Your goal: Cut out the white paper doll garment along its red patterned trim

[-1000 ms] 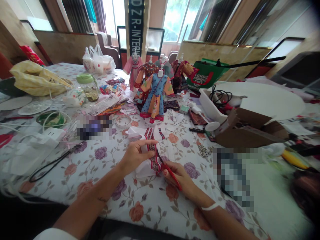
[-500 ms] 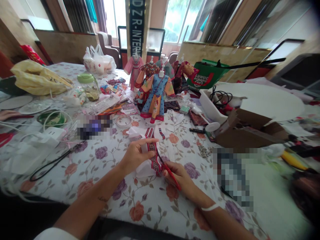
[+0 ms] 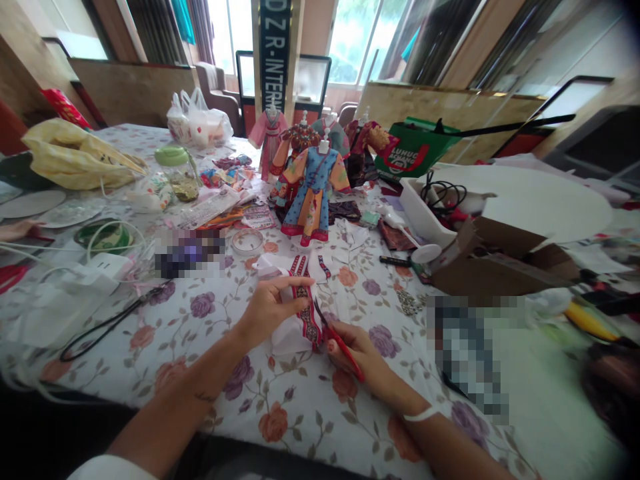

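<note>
My left hand (image 3: 273, 307) pinches a white piece of fabric (image 3: 290, 339) with a red, patterned band along its right side. My right hand (image 3: 355, 350) is closed around the handles of red-handled scissors (image 3: 346, 353). Their dark blades point up and left, along the fabric's right edge, close to my left fingertips. Whether the blades touch the cloth I cannot tell. Just beyond my left hand lie more white fabric (image 3: 270, 263) with red trim and a small trimmed piece (image 3: 324, 265). Farther back stands a blue miniature robe (image 3: 310, 193) on a small stand.
Several other miniature robes stand behind the blue one. A roll of clear tape (image 3: 247, 242) lies left of it. To the right are a cardboard box (image 3: 500, 260), a white tray (image 3: 425, 217) and a black marker (image 3: 395, 261). A white charger (image 3: 107, 267) with cables lies left. Another person's hand (image 3: 20, 231) shows at far left.
The scissors' blades look slightly more visible beside the fabric's edge. My left hand has shifted slightly left with the cloth; the hand at far left has moved a little.
</note>
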A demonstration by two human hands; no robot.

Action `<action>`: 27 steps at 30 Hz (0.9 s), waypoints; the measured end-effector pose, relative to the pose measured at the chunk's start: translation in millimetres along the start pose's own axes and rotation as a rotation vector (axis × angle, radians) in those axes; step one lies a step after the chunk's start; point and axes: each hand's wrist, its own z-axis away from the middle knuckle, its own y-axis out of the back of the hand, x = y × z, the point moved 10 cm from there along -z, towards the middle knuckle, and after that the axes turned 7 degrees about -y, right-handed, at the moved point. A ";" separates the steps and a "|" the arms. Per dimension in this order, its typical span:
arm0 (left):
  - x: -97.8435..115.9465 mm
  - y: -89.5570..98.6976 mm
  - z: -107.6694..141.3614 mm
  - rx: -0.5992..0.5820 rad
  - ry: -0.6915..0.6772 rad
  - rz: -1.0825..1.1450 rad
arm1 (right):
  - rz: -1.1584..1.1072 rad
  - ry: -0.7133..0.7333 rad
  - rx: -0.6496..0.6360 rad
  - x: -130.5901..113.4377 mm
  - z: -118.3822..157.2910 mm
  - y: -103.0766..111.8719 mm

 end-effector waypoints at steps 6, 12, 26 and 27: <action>-0.3 -3.3 0.0 -0.021 0.000 0.021 | 0.025 0.089 0.005 -13.4 1.5 0.0; 0.1 -6.4 0.8 -0.031 -0.012 0.014 | 0.024 0.054 -0.015 -6.1 -0.2 -0.7; -3.1 -11.1 3.4 -0.047 0.018 0.025 | 0.043 0.062 0.000 -6.1 -0.2 0.5; -3.3 -10.9 3.5 -0.043 0.018 0.018 | 0.041 0.059 -0.002 -4.6 -0.4 0.6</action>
